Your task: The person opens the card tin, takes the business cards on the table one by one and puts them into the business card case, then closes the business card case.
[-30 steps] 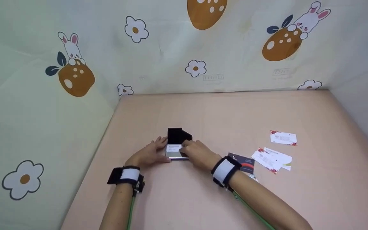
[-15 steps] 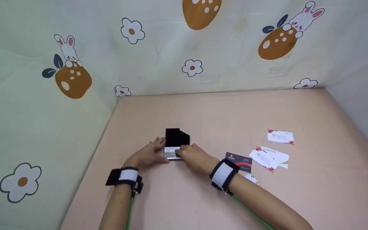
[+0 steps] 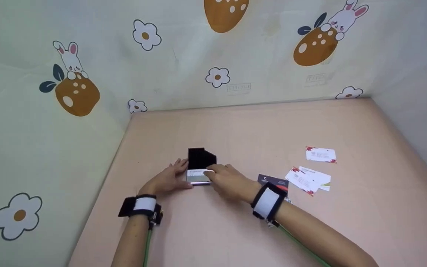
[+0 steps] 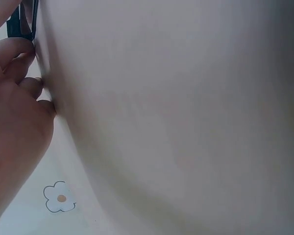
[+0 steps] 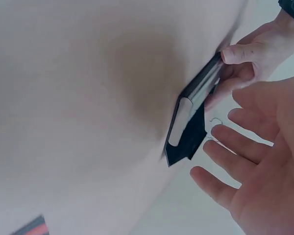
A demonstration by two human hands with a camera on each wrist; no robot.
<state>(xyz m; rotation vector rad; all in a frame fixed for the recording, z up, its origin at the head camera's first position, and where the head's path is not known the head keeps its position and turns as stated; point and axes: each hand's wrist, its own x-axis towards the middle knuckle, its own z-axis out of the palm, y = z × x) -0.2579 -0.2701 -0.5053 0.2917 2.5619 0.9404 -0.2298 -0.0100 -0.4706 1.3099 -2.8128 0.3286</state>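
We are working over a small card case (image 3: 198,183) that is lying opened near the middle of the worktop (image 3: 232,230), well left of the loose cards. Our left hand (image 3: 167,180) is gripping the case's left end, thumb at the front corner and fingers bent along the side. Our right hand (image 3: 232,181) is hovering at the right end with its fingers spread and pinching nothing; whether a fingertip is touching the case we cannot tell.

From here, we are judging that the white card (image 3: 195,171) inside could be catching or skewing if our right fingers press unevenly. The case could also be swivelling if the left grip slackens, and the lid (image 3: 198,158) could be folding onto our fingers if we knock it. Our right forearm could be dragging the dark card (image 3: 271,179), which is lying partly behind the wrist strap (image 3: 270,202).

The case's long axis is running left to right across us, with its front edge facing us and its lid pointing away.
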